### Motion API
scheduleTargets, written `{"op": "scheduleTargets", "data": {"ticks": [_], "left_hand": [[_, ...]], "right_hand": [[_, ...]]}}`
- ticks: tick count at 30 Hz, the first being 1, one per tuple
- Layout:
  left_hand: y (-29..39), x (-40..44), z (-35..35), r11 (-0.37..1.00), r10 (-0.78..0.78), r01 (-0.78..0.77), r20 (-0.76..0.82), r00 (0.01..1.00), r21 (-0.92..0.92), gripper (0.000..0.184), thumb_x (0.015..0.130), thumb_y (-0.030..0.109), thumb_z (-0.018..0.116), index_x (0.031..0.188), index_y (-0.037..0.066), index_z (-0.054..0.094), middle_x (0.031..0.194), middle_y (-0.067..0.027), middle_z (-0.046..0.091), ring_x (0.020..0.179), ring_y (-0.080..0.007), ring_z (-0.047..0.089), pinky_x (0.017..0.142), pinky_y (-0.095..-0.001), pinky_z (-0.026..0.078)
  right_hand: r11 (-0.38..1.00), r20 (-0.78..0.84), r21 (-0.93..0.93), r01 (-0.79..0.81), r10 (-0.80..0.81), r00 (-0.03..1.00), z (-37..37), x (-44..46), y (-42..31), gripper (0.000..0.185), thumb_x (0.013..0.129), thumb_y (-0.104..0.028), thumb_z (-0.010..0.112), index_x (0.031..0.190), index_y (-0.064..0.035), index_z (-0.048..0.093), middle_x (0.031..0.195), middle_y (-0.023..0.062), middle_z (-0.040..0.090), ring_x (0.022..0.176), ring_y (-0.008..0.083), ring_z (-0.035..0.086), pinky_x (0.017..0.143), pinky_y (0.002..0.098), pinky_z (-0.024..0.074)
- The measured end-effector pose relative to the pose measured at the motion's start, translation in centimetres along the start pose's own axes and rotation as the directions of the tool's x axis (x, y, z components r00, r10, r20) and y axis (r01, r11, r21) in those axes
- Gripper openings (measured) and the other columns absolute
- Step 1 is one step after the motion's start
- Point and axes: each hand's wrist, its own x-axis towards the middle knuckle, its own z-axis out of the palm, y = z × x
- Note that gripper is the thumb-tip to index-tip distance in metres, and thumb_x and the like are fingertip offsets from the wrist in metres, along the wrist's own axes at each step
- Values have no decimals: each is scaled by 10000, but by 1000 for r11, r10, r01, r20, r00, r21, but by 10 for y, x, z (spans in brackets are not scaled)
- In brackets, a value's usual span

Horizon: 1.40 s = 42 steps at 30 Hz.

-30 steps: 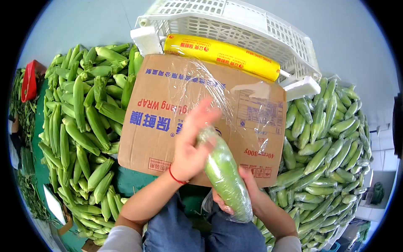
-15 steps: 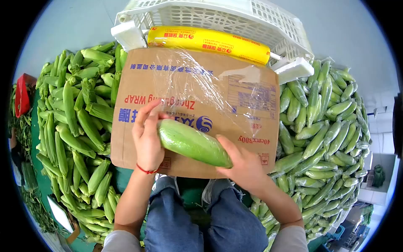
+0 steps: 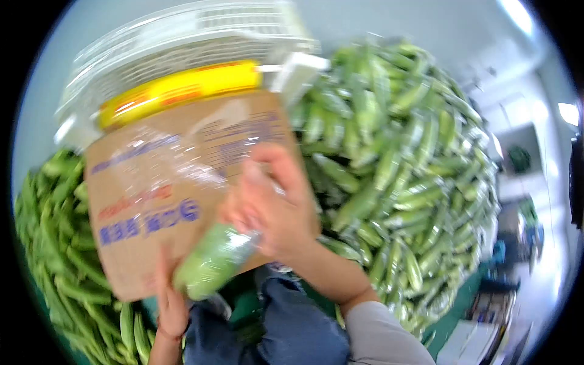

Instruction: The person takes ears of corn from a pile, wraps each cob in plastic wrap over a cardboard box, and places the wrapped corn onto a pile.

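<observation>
An ear of corn [image 3: 213,261] in its green husk, with clear film shining on it, is held at a slant over the front edge of the cardboard. My right hand [image 3: 267,210] is closed around its upper end. Beside the lower end is my left hand [image 3: 170,301], fingers stretched out and blurred by motion; I cannot tell whether it touches the husk. Under the hands lies the printed cardboard box [image 3: 134,267], with crumpled clear film [image 3: 170,155] across its surface.
A yellow roll of wrap [image 3: 182,88] sits behind the cardboard, in front of a white plastic crate [image 3: 182,36]. Film-wrapped corn [image 3: 395,182] is heaped on the right. Unwrapped corn [image 3: 55,243] is piled on the left.
My view has swung to the right. The corn has turned from lying crosswise to slanting down toward the left hand. My right hand now grips its upper end; my left hand has dropped lower.
</observation>
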Motion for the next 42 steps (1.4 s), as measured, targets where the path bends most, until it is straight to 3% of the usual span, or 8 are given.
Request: {"op": "scheduleTargets", "data": {"ticks": [2, 7, 12, 19, 30, 31, 37, 42], "left_hand": [[6, 1, -2, 676, 462, -372, 27, 886, 636, 963, 832, 599, 643, 1467, -15, 262, 1316, -190, 514, 1113, -280, 563, 950, -420, 450], [24, 13, 29, 954, 120, -16, 335, 935, -299, 979, 860, 617, 573, 1521, 67, 107, 1247, -213, 553, 569, -190, 589, 441, -273, 462], [18, 42, 58, 889, 429, -392, -127, 894, 237, 799, 969, 598, 362, 1503, 22, 215, 1339, -206, 475, 1067, -271, 596, 925, -380, 485], [93, 86, 119, 358, 385, -508, 371, 845, 784, 508, 938, 299, 526, 1386, 62, 492, 1428, -285, 348, 1285, -431, 378, 1054, -486, 315], [-7, 37, 6, 542, 366, -162, -58, 929, 825, 478, 861, 33, 545, 1334, -10, 493, 1472, -231, 346, 1348, -386, 361, 1123, -425, 282], [17, 38, 11, 151, 608, -305, 155, 779, 940, 471, 987, 210, 508, 1406, 10, 424, 1301, -236, 535, 1135, -359, 567, 924, -433, 487], [-7, 20, -14, 493, 423, -55, -184, 887, 869, 520, 811, 29, 626, 1319, 5, 519, 1465, -236, 366, 1302, -405, 407, 1096, -444, 321], [17, 56, -57, 400, 562, -83, -173, 809, 913, 600, 760, 104, 744, 1324, 88, 539, 1409, -189, 450, 1180, -389, 511, 990, -427, 433]], "right_hand": [[996, -64, 79, 48, -43, 997, -2, 1, -11, 319, 977, -317, 561, 1156, -89, 427, 555, 0, 424, 492, 145, 488, 601, 374, 478], [954, 381, 295, 60, -175, 908, -29, -26, -42, 365, 942, -425, 594, 984, -107, 420, 544, -16, 397, 512, 129, 487, 634, 355, 493], [893, -95, 280, 353, -340, 936, -51, -24, -36, 397, 920, -426, 622, 1080, -103, 456, 798, 54, 570, 784, 190, 613, 788, 376, 514], [835, -313, 534, 134, 48, 949, -150, -100, 23, 612, 900, -429, 587, 1317, -10, 433, 1205, 182, 587, 1071, 343, 598, 937, 495, 489], [636, -729, -612, 470, -684, -23, -380, -149, -402, 602, 932, -398, 606, 1292, 41, 405, 1388, 241, 387, 1049, 336, 564, 872, 404, 558], [656, -776, -528, 539, -630, 7, -398, -144, -402, 642, 933, -424, 603, 1325, 31, 377, 1454, 208, 284, 1012, 327, 562, 794, 351, 558], [454, -448, -857, -245, -421, 789, -259, -74, -129, 249, 928, -244, 619, 970, 2, 636, 890, 49, 645, 753, 134, 574, 680, 293, 480], [-89, 327, -943, 321, -64, 943, -118, -44, 8, 349, 824, -214, 723, 1151, -108, 660, 1162, 111, 599, 1092, 294, 575, 874, 390, 509]]}}
